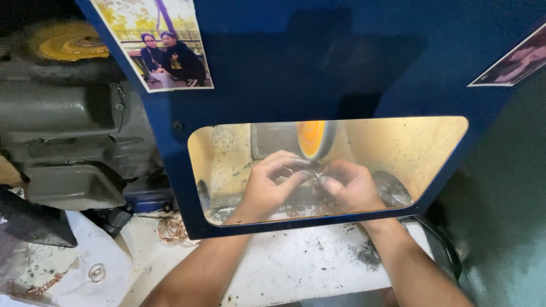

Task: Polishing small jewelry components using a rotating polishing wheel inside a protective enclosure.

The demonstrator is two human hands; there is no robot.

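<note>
Both my hands reach in behind a blue guard panel (318,68) and show through its clear window. My left hand (272,185) and my right hand (348,185) pinch one small metal piece (314,172) between their fingertips. The piece is held right under an orange-yellow polishing wheel (314,138); whether it touches the wheel I cannot tell. The piece is too small and too covered by my fingers for its shape to show.
A grey motor housing (68,142) with a yellow wheel (68,41) stands at the left. Copper-coloured wire rings (172,228) and small rings (96,272) lie on the dusty white bench (296,267). Two photographs (162,42) are stuck on the panel.
</note>
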